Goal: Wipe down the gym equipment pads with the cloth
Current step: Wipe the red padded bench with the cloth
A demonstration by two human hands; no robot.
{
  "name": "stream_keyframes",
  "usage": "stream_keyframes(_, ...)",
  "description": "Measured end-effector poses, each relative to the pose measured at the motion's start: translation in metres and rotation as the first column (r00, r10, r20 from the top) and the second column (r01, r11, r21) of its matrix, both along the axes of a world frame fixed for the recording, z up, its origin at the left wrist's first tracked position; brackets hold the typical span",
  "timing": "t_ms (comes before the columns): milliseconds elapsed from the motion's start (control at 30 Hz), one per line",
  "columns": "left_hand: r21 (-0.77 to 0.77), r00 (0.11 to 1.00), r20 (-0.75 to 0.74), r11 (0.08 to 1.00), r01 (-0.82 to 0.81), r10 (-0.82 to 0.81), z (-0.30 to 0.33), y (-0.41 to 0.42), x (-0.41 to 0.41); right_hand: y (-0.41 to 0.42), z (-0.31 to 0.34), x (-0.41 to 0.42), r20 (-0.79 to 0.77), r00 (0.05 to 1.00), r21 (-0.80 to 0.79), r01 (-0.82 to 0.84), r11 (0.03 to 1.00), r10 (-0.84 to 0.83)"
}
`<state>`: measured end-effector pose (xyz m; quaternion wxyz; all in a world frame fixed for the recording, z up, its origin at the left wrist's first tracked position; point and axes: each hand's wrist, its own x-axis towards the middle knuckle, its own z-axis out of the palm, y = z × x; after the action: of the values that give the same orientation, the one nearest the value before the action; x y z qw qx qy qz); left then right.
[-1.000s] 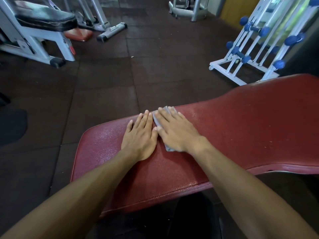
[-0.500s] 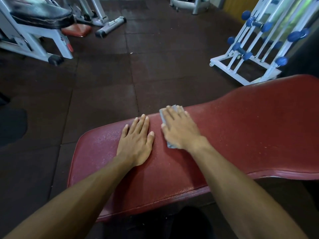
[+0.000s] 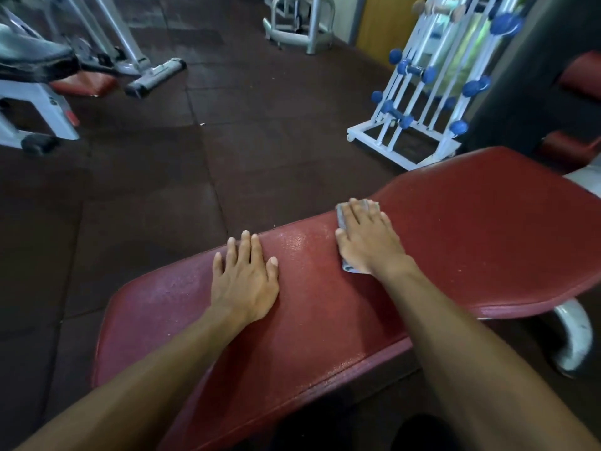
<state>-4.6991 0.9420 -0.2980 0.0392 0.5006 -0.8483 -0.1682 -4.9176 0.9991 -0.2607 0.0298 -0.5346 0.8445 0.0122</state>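
Head view: over the preceding second the right hand (image 3: 367,242) had travelled along the red pad (image 3: 471,242) away from the left hand (image 3: 244,278), carrying the grey cloth (image 3: 342,219) with it toward the wider end of the pad. The two hands, touching a second earlier, now lay well apart, with a strip of pad between them showing a faint wet sheen. This was judged to mean a wiping stroke in progress, with the wider end, on the far side of the right hand from the left, apparently not yet reached. The right grip was flat, fingers straight and spread, pressing the cloth down against the pad; only the cloth's edges showed, at the fingertips and beside the wrist. The left grip was likewise flat and open, palm down on the pad with nothing in it, apparently serving as a brace. Both forearms reached forward from the near edge of the pad.
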Motion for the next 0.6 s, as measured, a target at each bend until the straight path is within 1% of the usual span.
stream_keyframes(100,-0.058,0.999,-0.016,0.997,0.043,-0.044,0.002,0.005,-0.018,0.011,-0.007,0.037,0.016,0.978,-0.008,-0.207,0.978,0.207)
stream_keyframes(167,-0.080,0.995,-0.035,0.992,0.094,-0.097,0.003,0.010,-0.030,0.042,-0.006,0.041,0.011,0.958,-0.005,-0.287,0.958,0.287)
stream_keyframes(233,-0.056,0.989,-0.054,0.989,0.136,-0.139,0.007,0.015,-0.043,0.074,-0.001,0.021,-0.004,0.963,0.013,-0.271,0.963,0.271)
stream_keyframes(333,-0.062,0.987,-0.040,0.986,0.152,-0.155,0.010,0.022,-0.064,0.087,0.010,-0.044,-0.066,0.985,0.069,-0.155,0.985,0.160)
stream_keyframes(400,-0.087,0.991,-0.019,0.988,0.132,-0.134,0.008,0.024,-0.070,0.072,0.013,-0.086,-0.096,0.993,0.061,-0.068,0.996,0.074)
stream_keyframes(467,-0.084,0.991,-0.004,0.988,0.131,-0.131,0.006,0.024,-0.070,0.046,0.011,-0.109,-0.078,0.997,0.038,-0.021,0.999,0.024)
stream_keyframes(533,-0.070,0.991,0.006,0.989,0.134,-0.134,0.006,0.024,-0.069,0.016,0.008,-0.110,-0.055,0.998,0.008,-0.030,1.000,0.030)
stream_keyframes(600,-0.069,0.992,0.020,0.990,0.124,-0.123,0.006,0.025,-0.070,-0.009,0.005,-0.100,-0.030,0.996,-0.014,-0.085,0.996,0.084)
